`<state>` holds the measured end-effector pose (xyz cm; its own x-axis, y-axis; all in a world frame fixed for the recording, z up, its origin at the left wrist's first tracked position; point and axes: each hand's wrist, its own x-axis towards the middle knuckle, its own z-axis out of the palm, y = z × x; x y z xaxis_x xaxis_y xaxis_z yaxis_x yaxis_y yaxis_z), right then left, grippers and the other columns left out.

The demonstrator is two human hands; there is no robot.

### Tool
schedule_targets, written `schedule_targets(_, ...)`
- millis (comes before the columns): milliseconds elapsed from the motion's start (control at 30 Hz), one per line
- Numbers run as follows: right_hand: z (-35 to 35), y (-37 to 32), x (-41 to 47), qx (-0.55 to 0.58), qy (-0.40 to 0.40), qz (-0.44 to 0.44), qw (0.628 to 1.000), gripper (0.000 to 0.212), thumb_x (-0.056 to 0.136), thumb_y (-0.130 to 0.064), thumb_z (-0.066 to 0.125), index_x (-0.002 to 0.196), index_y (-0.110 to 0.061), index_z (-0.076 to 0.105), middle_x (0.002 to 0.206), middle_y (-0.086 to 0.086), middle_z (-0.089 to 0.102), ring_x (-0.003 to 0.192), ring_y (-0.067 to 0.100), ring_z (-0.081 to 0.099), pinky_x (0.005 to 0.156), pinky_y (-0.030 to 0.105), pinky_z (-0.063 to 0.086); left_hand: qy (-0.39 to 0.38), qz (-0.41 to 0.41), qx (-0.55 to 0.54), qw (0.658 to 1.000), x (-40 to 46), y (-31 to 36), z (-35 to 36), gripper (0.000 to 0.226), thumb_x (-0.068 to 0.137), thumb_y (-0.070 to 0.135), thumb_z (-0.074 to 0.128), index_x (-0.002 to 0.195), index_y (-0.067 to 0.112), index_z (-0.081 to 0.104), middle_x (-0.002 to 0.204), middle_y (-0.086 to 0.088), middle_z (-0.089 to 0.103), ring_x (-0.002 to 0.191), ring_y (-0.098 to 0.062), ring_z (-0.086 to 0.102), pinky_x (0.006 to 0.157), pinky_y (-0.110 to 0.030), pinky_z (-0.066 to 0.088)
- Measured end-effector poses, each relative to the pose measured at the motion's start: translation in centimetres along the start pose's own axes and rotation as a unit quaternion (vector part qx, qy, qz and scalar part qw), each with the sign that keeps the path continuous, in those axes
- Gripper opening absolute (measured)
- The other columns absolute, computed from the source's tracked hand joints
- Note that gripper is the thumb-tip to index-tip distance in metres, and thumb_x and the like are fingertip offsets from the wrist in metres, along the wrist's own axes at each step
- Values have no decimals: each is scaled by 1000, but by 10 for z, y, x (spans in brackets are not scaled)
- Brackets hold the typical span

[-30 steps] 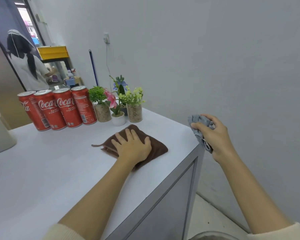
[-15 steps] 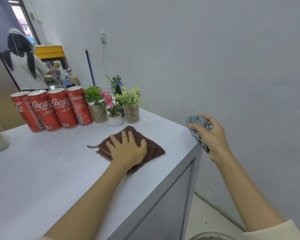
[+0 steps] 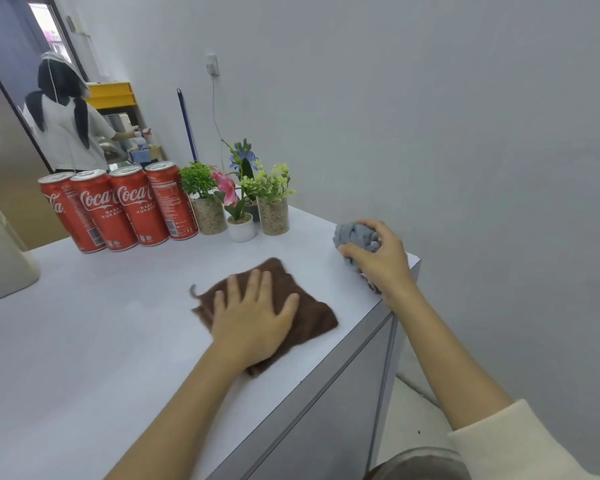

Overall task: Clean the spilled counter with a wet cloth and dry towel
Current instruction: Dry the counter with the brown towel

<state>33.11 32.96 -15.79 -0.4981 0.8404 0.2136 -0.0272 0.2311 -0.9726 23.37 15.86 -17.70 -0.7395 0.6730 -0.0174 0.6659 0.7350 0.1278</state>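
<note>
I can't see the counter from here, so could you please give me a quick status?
Left hand flat on brown towel. Right hand grips bunched grey cloth at counter edge. Cans, plants at back.

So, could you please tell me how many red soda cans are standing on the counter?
4, upright in a row at the counter's back left: the leftmost, second, third, and fourth beside the potted plants. None looks hidden.

Left hand (image 3: 253,317) flat, fingers spread, pressing down; right hand (image 3: 381,258) clenched, gripping; both forearms extended.
</note>
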Motion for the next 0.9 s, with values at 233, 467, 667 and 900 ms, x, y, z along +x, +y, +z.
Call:
schedule_targets(233,38,0,-18,-218,-149,-123,957,53,75,-21,70,125,-31,54,111,0,61,104,22,57,89,38,48,-19,-92,-17,995,-17,-31,-7,76,92,64,11,152,20,-3,160,1,-8,145,-35,-11,117,-50,-4)
schedule_targets(467,64,-21,-28,-487,-162,-166,842,74,84,-57,55,146,-32,23,144,11,35,135,32,28,108,47,22,-27,-91,-193,977,-24,-63,-34,74,92,57,11,146,9,21,156,-4,18,145,-31,6,116,-49,13)
schedule_targets(667,139,-28,-87,-446,-382,-239,774,61,97,-53,31,150,-24,21,157,6,19,145,26,12,118,40,7,11,-153,-258,954,-54,-108,-75,60,99,51,19,152,23,14,159,2,10,147,-17,-3,117,-44,7)
schedule_targets(900,126,-18,-113,-512,-409,-206,727,62,89,-71,13,146,-50,2,160,-3,-8,146,23,-12,117,49,-10,-19,-171,-275,946,-68,-135,-73,62,97,56,20,150,24,18,159,-1,12,147,-18,-1,117,-45,10)
